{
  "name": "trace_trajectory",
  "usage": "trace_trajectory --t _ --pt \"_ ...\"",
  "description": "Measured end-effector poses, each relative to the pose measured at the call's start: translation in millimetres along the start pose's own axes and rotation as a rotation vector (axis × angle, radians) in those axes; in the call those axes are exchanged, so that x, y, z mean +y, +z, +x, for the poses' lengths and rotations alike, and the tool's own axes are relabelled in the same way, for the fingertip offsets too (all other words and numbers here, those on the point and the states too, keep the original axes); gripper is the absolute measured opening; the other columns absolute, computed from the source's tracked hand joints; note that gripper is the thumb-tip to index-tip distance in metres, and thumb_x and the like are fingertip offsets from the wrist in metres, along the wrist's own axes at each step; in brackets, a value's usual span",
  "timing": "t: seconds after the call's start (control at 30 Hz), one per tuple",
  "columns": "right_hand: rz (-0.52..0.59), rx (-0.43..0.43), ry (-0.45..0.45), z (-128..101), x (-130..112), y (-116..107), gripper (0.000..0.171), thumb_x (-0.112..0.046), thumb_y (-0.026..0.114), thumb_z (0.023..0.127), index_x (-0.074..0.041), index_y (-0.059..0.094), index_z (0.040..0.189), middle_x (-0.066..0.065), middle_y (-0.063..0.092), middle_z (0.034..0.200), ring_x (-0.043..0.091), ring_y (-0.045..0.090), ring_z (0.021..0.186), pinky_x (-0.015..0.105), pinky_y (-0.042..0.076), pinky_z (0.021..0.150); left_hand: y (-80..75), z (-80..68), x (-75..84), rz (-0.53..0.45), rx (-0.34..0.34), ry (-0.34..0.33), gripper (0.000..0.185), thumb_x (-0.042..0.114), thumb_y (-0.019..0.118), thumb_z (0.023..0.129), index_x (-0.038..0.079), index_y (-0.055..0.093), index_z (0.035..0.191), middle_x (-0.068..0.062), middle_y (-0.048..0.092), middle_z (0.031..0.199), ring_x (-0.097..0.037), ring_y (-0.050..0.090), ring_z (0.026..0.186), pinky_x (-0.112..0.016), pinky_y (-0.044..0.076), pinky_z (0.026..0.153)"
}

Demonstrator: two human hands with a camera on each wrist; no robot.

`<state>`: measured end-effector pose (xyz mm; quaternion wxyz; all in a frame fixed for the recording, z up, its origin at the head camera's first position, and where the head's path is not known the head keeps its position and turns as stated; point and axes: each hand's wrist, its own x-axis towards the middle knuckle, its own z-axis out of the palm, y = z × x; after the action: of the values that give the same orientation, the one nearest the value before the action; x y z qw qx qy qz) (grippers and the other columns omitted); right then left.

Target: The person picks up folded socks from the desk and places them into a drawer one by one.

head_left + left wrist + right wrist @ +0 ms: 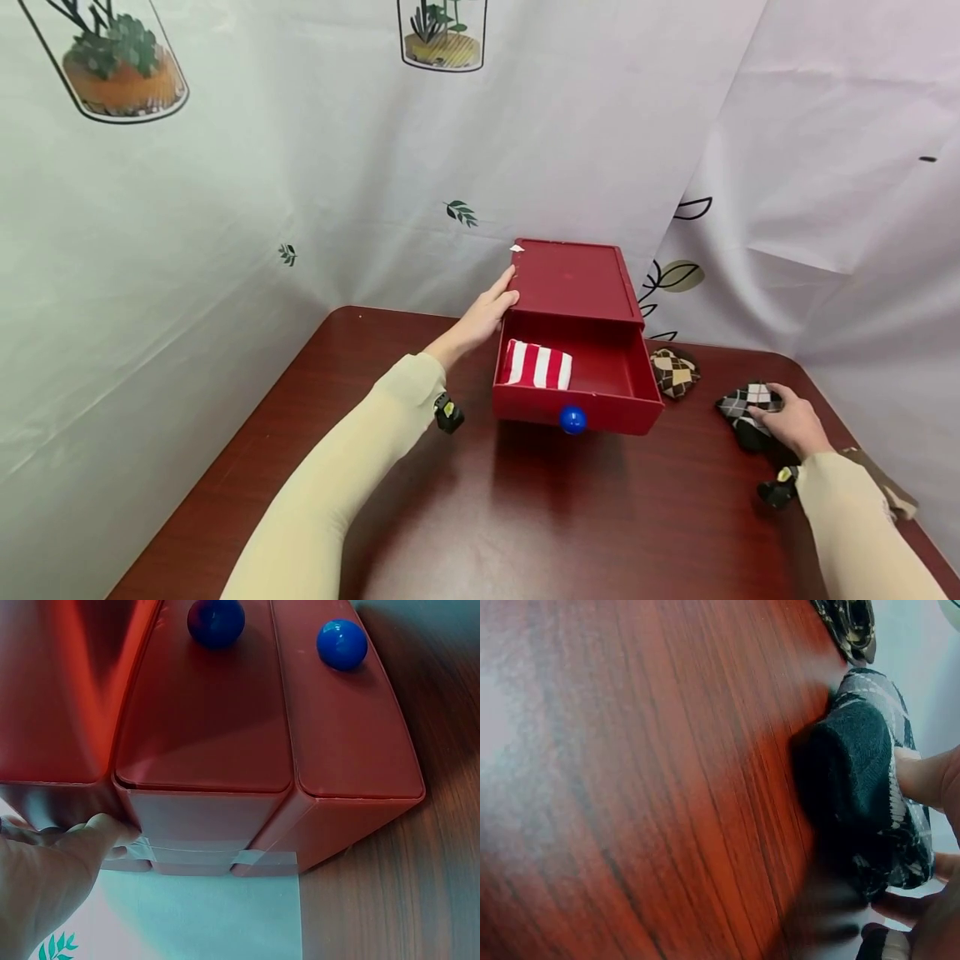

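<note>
I read the left hand (487, 315) as flat, fingers straight, pressed against the left side of the red drawer box (573, 279). The right hand (795, 421) lies on the black-and-white argyle sock bundle (742, 408) at the table's right edge, fingers curled round it. Count: one drawer (600, 392), pulled out, with one blue knob (572, 419); one red-and-white striped sock (536, 365) inside at its left; one brown argyle bundle (673, 372) on the table (480, 517) just right of the drawer.
</note>
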<state>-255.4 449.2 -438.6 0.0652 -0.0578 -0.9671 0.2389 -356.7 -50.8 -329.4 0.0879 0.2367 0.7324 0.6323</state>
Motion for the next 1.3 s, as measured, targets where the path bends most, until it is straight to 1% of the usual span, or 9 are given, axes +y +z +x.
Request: trace_trajectory --t 0.23,0.33,0.43,0.53,0.67,0.73,1.03,1.2,1.3 --pt "0.025 0.015 0.006 -0.2 -1.6 2.8 0.057 -0.023 0.06 0.086 0.012 0.038 0.125 0.046 0.038 0.11 0.054 0.041 0.095 0.058 0.036 0.076 3.4 -16.9 24.2 0.0 -0.018 -0.008 0.057 0.019 0.036 0.1 0.014 0.01 0.151 -0.016 0.034 0.144 -0.025 0.055 0.102 -0.034 0.047 0.083" --pt "0.044 0.034 0.009 -2.9 -2.7 4.6 0.054 -0.019 0.063 0.084 0.012 0.042 0.123 0.044 0.037 0.108 0.051 0.041 0.091 0.056 0.036 0.073 5.2 -20.2 26.5 0.021 -0.015 -0.01 0.057 0.018 0.036 0.1 0.013 0.01 0.151 -0.015 0.033 0.145 -0.026 0.055 0.105 -0.035 0.046 0.086" --pt "0.051 0.062 0.013 -6.1 -3.5 6.5 0.051 -0.015 0.064 0.082 0.01 0.046 0.122 0.042 0.04 0.109 0.049 0.042 0.089 0.054 0.036 0.071 6.8 -20.5 24.3 0.028 -0.021 -0.015 0.057 0.019 0.035 0.1 0.013 0.009 0.151 -0.015 0.031 0.146 -0.028 0.053 0.108 -0.037 0.046 0.088" --pt "0.049 0.089 0.012 -8.2 -5.0 7.3 0.049 -0.012 0.064 0.081 0.01 0.048 0.122 0.041 0.043 0.11 0.048 0.044 0.088 0.053 0.037 0.07 6.5 -14.2 13.3 0.005 -0.03 -0.026 0.057 0.021 0.035 0.1 0.017 0.008 0.151 -0.014 0.03 0.147 -0.029 0.052 0.11 -0.037 0.045 0.089" --pt "0.063 0.102 0.027 -9.6 -9.0 5.8 0.049 -0.011 0.063 0.082 0.01 0.048 0.123 0.041 0.042 0.115 0.051 0.042 0.095 0.055 0.035 0.074 5.2 -4.3 -3.0 -0.022 -0.013 -0.018 0.057 0.025 0.036 0.1 0.023 0.01 0.151 -0.012 0.033 0.146 -0.028 0.053 0.108 -0.037 0.046 0.087" --pt "0.068 0.106 0.035 -10.0 -11.5 4.1 0.048 -0.012 0.063 0.083 0.01 0.048 0.124 0.041 0.042 0.117 0.052 0.041 0.098 0.056 0.034 0.076 5.3 -2.7 -5.9 -0.007 0.003 -0.008 0.057 0.027 0.037 0.1 0.025 0.011 0.151 -0.01 0.034 0.145 -0.026 0.054 0.107 -0.036 0.047 0.086" --pt "0.083 0.14 0.032 -7.8 -23.4 -6.5 0.05 -0.016 0.063 0.086 0.008 0.048 0.127 0.042 0.039 0.122 0.054 0.038 0.107 0.058 0.033 0.081 4.8 -1.6 -6.7 0.004 0.019 0.021 0.058 0.027 0.038 0.099 0.024 0.013 0.151 -0.008 0.033 0.146 -0.025 0.054 0.109 -0.039 0.047 0.087" --pt "0.187 0.15 0.038 -6.0 -36.7 -15.7 0.054 -0.022 0.062 0.088 0.005 0.045 0.132 0.041 0.034 0.13 0.056 0.029 0.119 0.062 0.028 0.091 3.3 0.2 -5.2 -0.025 0.019 0.024 0.058 0.025 0.039 0.099 0.024 0.014 0.151 -0.01 0.036 0.143 -0.024 0.056 0.104 -0.039 0.048 0.085" --pt "0.221 0.163 0.027 -4.3 -48.0 -20.9 0.056 -0.025 0.062 0.089 0.003 0.044 0.134 0.039 0.033 0.132 0.054 0.027 0.121 0.062 0.026 0.092 1.9 1.3 -5.1 -0.029 0.017 0.024 0.058 0.025 0.039 0.098 0.024 0.014 0.151 -0.011 0.037 0.143 -0.023 0.056 0.104 -0.04 0.047 0.086"
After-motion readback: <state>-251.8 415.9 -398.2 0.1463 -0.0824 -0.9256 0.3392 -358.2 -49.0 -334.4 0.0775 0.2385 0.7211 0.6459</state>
